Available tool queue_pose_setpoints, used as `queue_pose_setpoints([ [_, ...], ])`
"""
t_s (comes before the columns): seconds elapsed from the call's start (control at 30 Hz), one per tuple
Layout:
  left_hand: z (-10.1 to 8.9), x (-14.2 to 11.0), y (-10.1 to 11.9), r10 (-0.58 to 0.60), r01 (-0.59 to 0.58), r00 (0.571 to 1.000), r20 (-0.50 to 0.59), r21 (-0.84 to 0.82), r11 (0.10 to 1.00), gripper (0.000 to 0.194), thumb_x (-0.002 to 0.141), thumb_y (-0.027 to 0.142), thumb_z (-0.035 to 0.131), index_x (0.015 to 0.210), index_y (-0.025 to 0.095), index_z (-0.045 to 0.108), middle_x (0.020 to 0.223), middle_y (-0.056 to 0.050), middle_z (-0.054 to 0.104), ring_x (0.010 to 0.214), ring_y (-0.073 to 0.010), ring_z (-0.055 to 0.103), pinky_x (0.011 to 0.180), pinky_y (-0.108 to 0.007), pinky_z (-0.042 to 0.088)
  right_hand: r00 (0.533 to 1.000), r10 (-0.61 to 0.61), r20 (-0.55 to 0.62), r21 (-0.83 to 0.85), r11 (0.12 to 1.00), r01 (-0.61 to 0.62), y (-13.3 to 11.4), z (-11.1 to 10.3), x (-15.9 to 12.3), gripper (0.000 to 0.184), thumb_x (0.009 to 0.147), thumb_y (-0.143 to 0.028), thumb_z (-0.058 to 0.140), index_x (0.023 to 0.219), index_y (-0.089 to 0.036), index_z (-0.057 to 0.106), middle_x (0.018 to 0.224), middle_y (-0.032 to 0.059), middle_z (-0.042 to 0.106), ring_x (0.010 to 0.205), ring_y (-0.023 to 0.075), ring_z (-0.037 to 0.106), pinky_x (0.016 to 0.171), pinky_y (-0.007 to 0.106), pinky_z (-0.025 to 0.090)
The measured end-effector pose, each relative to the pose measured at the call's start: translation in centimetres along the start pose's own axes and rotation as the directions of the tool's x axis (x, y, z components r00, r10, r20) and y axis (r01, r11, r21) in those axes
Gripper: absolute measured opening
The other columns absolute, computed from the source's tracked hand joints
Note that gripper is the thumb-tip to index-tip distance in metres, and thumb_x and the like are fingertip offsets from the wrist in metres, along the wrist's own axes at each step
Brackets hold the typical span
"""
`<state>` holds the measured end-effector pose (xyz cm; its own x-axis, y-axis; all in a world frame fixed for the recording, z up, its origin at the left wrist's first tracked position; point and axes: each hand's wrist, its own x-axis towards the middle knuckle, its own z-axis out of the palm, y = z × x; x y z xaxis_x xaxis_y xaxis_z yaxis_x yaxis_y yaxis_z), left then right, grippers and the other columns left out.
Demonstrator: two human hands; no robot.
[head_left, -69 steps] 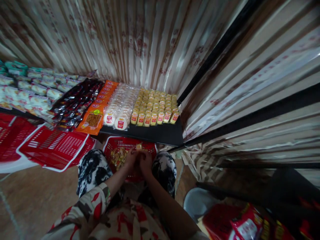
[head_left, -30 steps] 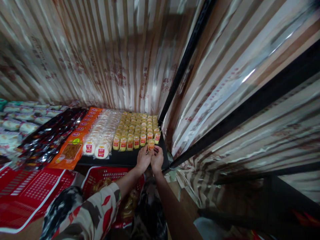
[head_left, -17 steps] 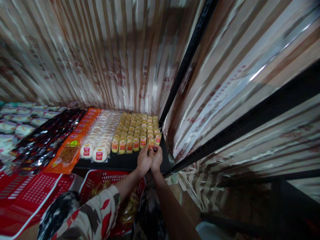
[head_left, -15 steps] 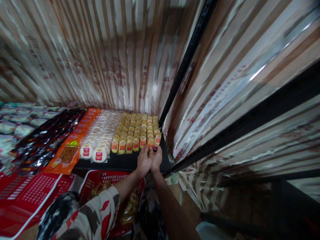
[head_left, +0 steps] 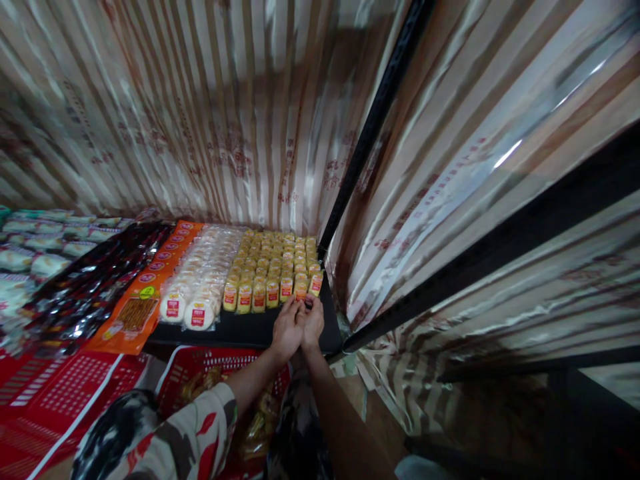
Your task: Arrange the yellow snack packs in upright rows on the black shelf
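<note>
Small yellow packaged snacks (head_left: 273, 291) stand in several rows on a black shelf (head_left: 235, 331), red labels facing me. At the front right end, my left hand (head_left: 287, 328) and my right hand (head_left: 313, 323) are pressed together. Both have curled, closed fingers at the lower edge of one yellow snack (head_left: 301, 287), partly hiding it. The end snack (head_left: 315, 284) leans slightly, just beyond my right fingertips. Exactly how the fingers meet the wrapper is hidden.
Left of the yellow rows lie round white packaged cakes (head_left: 199, 312), orange packets (head_left: 133, 310) and dark shiny packets (head_left: 95, 287). A red basket (head_left: 173, 367) with yellow packages sits below the shelf. Black posts (head_left: 365, 153) and striped sheeting (head_left: 240, 100) enclose the corner.
Both hands stay together at the same yellow snack with hardly any movement. The view has shifted slightly, so the shelf goods appear a little lower.
</note>
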<state>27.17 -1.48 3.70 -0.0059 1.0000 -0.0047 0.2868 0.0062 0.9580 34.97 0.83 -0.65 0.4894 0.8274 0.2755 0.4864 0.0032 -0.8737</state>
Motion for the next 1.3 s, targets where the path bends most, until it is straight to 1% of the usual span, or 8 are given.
queue_pose_setpoints([
  [0.1, -0.5, -0.4, 0.1, 0.016, -0.016, 1.0, 0.001, 0.019, 1.0, 0.037, 0.075, 0.014, 0.052, 0.108, 0.021, 0.065, 0.135, -0.005, 0.05, 0.125, -0.0207, 0.044, 0.109, -0.032, 0.03, 0.999, -0.013, -0.036, -0.006, 1.0, 0.013, 0.1, 0.1, -0.1, 0.028, 0.078, -0.035, 0.046, 0.097, -0.018, 0.056, 0.098, 0.0098, 0.06, 0.087, 0.0203, 0.057, 0.073, 0.032, 0.048],
  [0.27, -2.0, -2.1, 0.4, 0.024, -0.021, 0.999, -0.021, 0.123, 0.992, 0.03, 0.075, 0.011, 0.049, 0.097, 0.018, 0.068, 0.132, -0.009, 0.051, 0.119, -0.0229, 0.05, 0.106, -0.034, 0.035, 0.993, -0.017, -0.119, 0.031, 0.999, 0.021, -0.3, 0.1, -0.2, 0.037, 0.08, -0.044, 0.047, 0.102, -0.015, 0.054, 0.103, 0.0138, 0.057, 0.086, 0.0209, 0.057, 0.068, 0.031, 0.05],
  [0.4, -3.2, -3.5, 0.2, 0.031, -0.021, 0.998, -0.051, 0.181, 0.983, 0.03, 0.074, 0.008, 0.047, 0.095, 0.016, 0.067, 0.129, -0.01, 0.053, 0.117, -0.0225, 0.051, 0.105, -0.034, 0.036, 0.992, -0.04, -0.119, 0.047, 0.998, 0.046, -0.7, 0.0, -0.4, 0.039, 0.081, -0.043, 0.045, 0.107, -0.014, 0.055, 0.105, 0.0144, 0.056, 0.08, 0.0193, 0.057, 0.067, 0.031, 0.049],
  [0.6, -5.1, -5.5, 0.0, 0.04, -0.021, 0.996, -0.076, 0.231, 0.973, 0.031, 0.071, 0.004, 0.045, 0.091, 0.015, 0.067, 0.126, -0.012, 0.054, 0.117, -0.0218, 0.052, 0.104, -0.034, 0.037, 0.989, -0.11, -0.1, 0.016, 0.994, 0.112, -0.7, 0.3, -0.5, 0.039, 0.082, -0.035, 0.044, 0.112, -0.015, 0.056, 0.106, 0.0138, 0.056, 0.088, 0.0218, 0.056, 0.074, 0.033, 0.046],
  [0.8, -7.3, -7.4, -0.6, 0.03, 0.006, 0.993, -0.117, 0.296, 0.955, 0.031, 0.071, 0.002, 0.044, 0.088, 0.013, 0.067, 0.125, -0.013, 0.054, 0.117, -0.0215, 0.051, 0.105, -0.033, 0.036, 0.986, -0.128, -0.109, 0.008, 0.992, 0.13, -0.7, 0.7, -0.7, 0.042, 0.082, -0.035, 0.041, 0.117, -0.015, 0.056, 0.106, 0.0139, 0.056, 0.092, 0.0223, 0.054, 0.08, 0.034, 0.044],
  [1.07, -9.3, -8.5, -2.3, 0.114, -0.022, 0.98, -0.166, 0.477, 0.879, 0.034, 0.075, 0.004, 0.042, 0.097, 0.012, 0.065, 0.127, -0.012, 0.052, 0.116, -0.0195, 0.053, 0.104, -0.034, 0.039, 0.979, -0.175, -0.107, -0.107, 0.981, 0.163, -0.5, 0.6, -0.7, 0.046, 0.083, -0.035, 0.037, 0.119, -0.012, 0.054, 0.109, 0.0163, 0.055, 0.1, 0.0251, 0.05, 0.085, 0.038, 0.042],
  [1.17, -9.6, -8.5, -2.8, 0.223, -0.075, 0.957, -0.183, 0.59, 0.804, 0.036, 0.077, 0.005, 0.041, 0.105, 0.011, 0.063, 0.132, -0.013, 0.049, 0.125, -0.0228, 0.044, 0.107, -0.037, 0.036, 0.974, -0.191, -0.123, -0.125, 0.976, 0.176, -0.4, 0.6, -0.6, 0.047, 0.083, -0.038, 0.038, 0.118, -0.012, 0.055, 0.109, 0.0165, 0.055, 0.102, 0.026, 0.049, 0.086, 0.04, 0.042],
  [1.3, -10.1, -8.2, -3.1, 0.407, -0.152, 0.897, -0.173, 0.743, 0.652, 0.048, 0.079, 0.009, 0.044, 0.127, 0.011, 0.05, 0.147, -0.014, 0.03, 0.139, -0.0294, 0.015, 0.109, -0.045, 0.031, 0.971, -0.181, -0.155, -0.092, 0.981, 0.169, -0.4, 0.4, -0.7, 0.051, 0.083, -0.045, 0.039, 0.116, -0.011, 0.056, 0.109, 0.0175, 0.053, 0.099, 0.0258, 0.05, 0.082, 0.039, 0.045],
])
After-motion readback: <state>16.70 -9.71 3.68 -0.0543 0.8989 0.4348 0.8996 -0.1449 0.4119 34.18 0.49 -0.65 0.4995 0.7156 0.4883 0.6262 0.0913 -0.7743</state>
